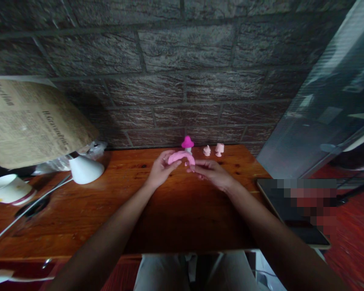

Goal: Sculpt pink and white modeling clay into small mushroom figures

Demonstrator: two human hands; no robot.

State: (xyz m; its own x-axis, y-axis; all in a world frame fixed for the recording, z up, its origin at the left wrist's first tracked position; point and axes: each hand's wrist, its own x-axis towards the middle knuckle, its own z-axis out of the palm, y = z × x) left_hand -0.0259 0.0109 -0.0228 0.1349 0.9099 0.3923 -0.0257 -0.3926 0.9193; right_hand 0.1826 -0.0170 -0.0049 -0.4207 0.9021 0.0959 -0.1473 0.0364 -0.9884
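A pink roll of what looks like modelling clay, bent into an arch, is held above the table between my hands. My left hand grips its left end, thumb below and fingers behind. At the right end, the fingers of my right hand pinch the tip. A small pink bit shows under the arch; I cannot tell whether it is held or lying on the table. Just behind stands a mushroom figure with a magenta cap and pale stem. To its right are a small pink swirl-topped figure and a pink lamp-shaped figure.
The wooden table meets a dark brick wall. On the left stand a lamp with a newsprint shade and white base, a paper cup and a white cable. A translucent panel rises at right.
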